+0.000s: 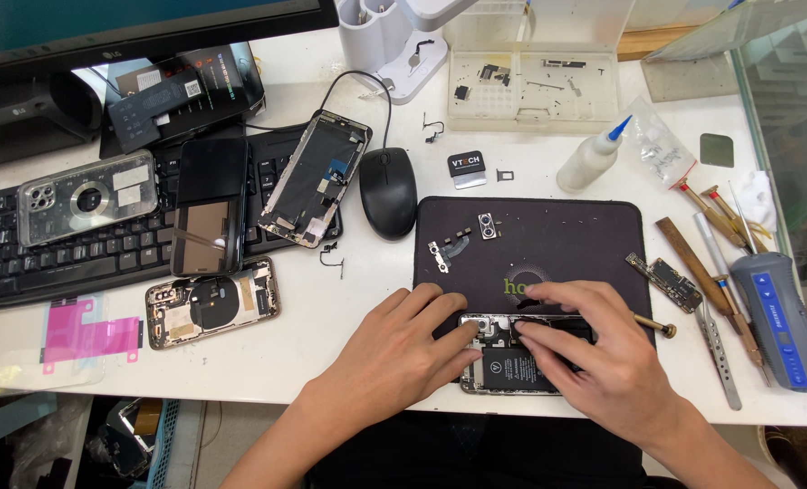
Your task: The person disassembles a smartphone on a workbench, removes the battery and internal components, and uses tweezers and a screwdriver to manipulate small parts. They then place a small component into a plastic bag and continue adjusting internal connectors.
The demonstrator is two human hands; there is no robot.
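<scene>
Keyboard far left, under three phone parts. Dark mat centre-right. Opened phone on mat's near edge. Left hand pressing phone's left end, fingers flat, not gripping. Right hand pinched onto phone's top edge, brass-handled tool sticking out right.

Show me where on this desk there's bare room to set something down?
Bare white table lies between the open phone shell and the left hand, and between mouse and parts tray. The tools at right are crowded.
</scene>
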